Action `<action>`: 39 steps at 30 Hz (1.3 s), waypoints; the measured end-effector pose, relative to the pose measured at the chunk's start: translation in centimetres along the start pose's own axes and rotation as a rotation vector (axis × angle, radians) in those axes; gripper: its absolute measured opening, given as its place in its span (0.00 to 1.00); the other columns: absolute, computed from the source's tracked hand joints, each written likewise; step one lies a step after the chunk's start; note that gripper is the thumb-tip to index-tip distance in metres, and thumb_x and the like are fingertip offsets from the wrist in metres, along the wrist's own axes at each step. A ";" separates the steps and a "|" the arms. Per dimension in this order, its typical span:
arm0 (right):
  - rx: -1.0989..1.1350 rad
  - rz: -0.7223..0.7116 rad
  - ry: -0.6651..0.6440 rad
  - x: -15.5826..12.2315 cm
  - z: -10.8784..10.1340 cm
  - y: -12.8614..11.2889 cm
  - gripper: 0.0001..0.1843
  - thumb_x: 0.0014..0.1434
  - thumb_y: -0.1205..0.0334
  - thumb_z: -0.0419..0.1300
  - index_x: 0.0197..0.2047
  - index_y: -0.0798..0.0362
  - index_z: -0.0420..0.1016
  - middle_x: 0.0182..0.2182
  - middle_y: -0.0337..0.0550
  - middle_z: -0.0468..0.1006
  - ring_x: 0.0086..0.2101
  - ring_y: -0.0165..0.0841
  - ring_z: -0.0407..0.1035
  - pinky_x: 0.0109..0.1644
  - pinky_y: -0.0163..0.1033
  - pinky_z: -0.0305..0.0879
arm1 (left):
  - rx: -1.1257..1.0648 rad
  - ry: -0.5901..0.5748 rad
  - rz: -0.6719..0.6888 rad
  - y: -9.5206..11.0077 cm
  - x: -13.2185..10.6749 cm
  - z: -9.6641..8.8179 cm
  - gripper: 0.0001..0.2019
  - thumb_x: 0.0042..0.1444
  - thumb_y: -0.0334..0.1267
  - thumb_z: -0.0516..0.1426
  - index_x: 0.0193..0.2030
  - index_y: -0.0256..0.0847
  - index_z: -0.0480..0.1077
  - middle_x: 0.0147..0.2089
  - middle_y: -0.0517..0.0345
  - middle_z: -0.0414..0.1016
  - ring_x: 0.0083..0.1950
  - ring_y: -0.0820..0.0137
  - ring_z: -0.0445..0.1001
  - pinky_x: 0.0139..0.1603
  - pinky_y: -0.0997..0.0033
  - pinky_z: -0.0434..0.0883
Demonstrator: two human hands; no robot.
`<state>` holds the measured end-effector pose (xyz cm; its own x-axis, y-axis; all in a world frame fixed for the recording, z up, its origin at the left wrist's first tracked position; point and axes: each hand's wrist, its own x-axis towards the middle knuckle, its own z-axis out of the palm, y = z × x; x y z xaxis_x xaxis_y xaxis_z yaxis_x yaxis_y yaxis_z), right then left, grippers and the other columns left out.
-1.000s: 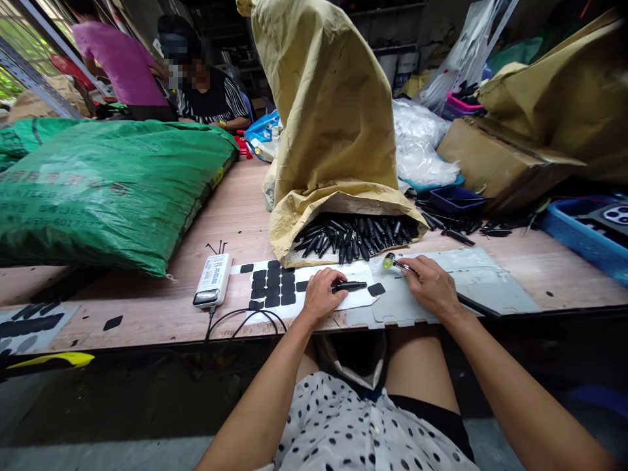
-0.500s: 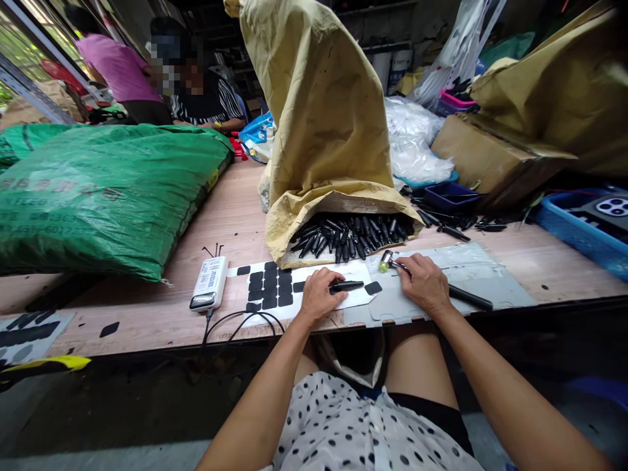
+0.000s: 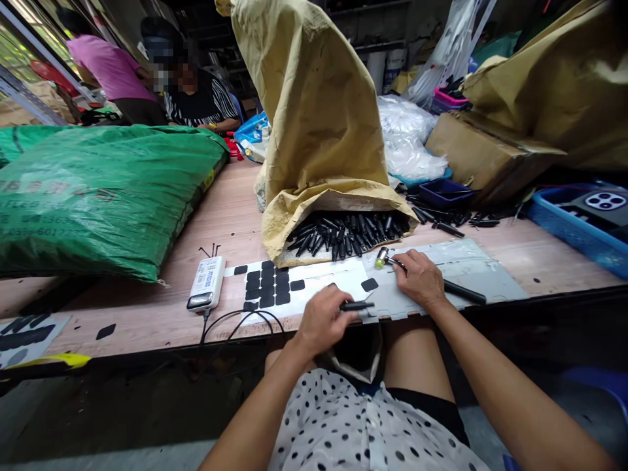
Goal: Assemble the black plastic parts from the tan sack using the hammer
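My left hand (image 3: 324, 318) is closed on a short black plastic stick (image 3: 357, 305) at the table's front edge, over a bag opening between my knees. My right hand (image 3: 418, 279) grips a small hammer with a yellow-green head (image 3: 380, 260) and black handle (image 3: 464, 292), resting on a grey metal plate (image 3: 471, 265). A white sheet (image 3: 324, 278) with several black adhesive pads (image 3: 267, 288) lies in front of my left hand; one loose pad (image 3: 369, 284) sits near the hammer. A tan paper sack (image 3: 318, 118) spills many black sticks (image 3: 348, 234) just behind.
A white power bank (image 3: 206, 282) with a black cable lies left of the sheet. A big green sack (image 3: 98, 190) fills the left. Cardboard box (image 3: 481, 154), blue trays (image 3: 574, 222) and plastic bags are at right. Two people sit at the far left end.
My left hand has pulled the black stick back from the white sheet to the table's front edge. The right hand with the hammer has barely shifted.
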<state>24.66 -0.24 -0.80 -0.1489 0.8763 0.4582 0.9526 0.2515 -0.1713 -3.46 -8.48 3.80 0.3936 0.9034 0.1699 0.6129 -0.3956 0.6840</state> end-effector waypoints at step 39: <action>-0.007 -0.008 0.011 0.0 0.1 0.0 0.10 0.63 0.62 0.57 0.44 0.51 0.78 0.37 0.46 0.74 0.40 0.39 0.66 0.46 0.41 0.60 | 0.330 0.291 -0.123 -5.0 6.8 -2.6 0.07 0.59 0.35 0.61 0.45 0.44 0.72 0.44 0.55 0.77 0.48 0.60 0.71 0.50 0.62 0.68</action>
<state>24.60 -0.20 -0.91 -0.1533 0.8697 0.4692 0.9532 0.2553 -0.1618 -5.66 0.09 3.41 0.1244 0.9372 0.3257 0.8472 -0.2712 0.4568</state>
